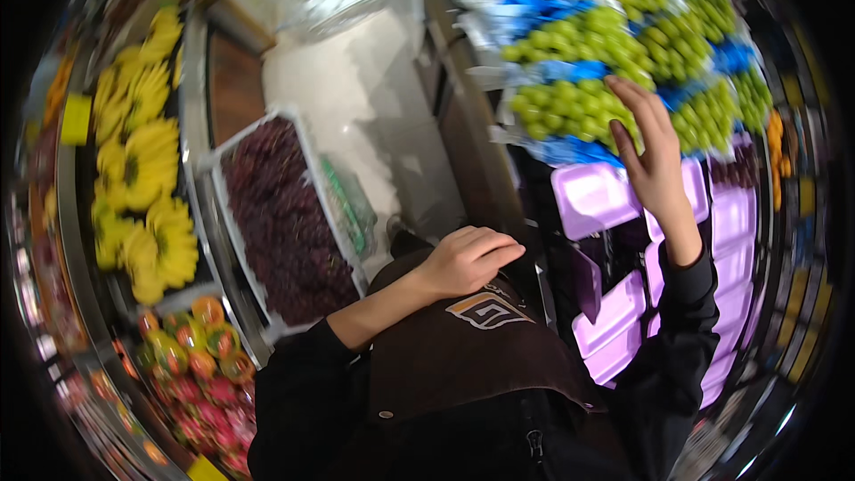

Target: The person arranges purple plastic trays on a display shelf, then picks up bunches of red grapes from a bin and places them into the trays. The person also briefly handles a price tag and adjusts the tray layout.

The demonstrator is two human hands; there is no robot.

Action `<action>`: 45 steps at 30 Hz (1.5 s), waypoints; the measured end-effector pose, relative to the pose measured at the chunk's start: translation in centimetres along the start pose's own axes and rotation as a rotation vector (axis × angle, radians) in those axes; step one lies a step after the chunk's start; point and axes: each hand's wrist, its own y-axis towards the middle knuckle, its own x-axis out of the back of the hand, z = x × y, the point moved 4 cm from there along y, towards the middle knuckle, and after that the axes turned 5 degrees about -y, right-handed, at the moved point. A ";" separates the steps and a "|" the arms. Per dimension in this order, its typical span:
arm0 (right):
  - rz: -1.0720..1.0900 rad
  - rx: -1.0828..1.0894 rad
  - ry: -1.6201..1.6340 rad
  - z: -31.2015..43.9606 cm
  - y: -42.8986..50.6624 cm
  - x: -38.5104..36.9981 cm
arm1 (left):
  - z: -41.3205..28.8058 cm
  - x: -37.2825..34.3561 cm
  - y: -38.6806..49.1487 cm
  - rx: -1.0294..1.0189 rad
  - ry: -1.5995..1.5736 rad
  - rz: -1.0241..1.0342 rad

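My right hand point(651, 147) reaches over the near edge of the green grapes point(571, 107), thumb and fingers apart. Its fingertips overlap the bunch; whether they touch it is unclear. The bunches sit among crumpled blue and white wrapping point(574, 149). Below that hand lies a pale purple foam tray point(594, 199), with more purple trays point(611, 314) closer to me. My left hand point(471, 260) hovers before my brown apron point(461, 361), its fingers bent and close together. Its palm is hidden, and nothing shows sticking out of it.
A white crate of dark red grapes point(287, 220) stands on my left, beside a green-marked plastic bag point(347, 204). Bananas point(147, 167), wrapped round fruit point(200, 341) and dragon fruit point(207, 407) fill the left display. A pale tiled floor point(347, 93) runs between the stands.
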 end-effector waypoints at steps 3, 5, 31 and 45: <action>0.188 0.311 0.236 9.9 7.6 -11.6 | 1.2 5.8 -9.0 0.338 0.215 -0.217; 0.317 0.451 0.411 16.2 10.2 -20.3 | 1.9 8.4 -15.2 0.620 0.185 -0.388; 0.509 0.413 -0.069 30.4 12.6 -72.0 | 3.7 11.0 -44.1 1.436 0.009 -1.142; 0.546 0.265 -0.121 29.9 11.6 -73.5 | 3.8 10.7 -45.0 1.418 -0.048 -1.162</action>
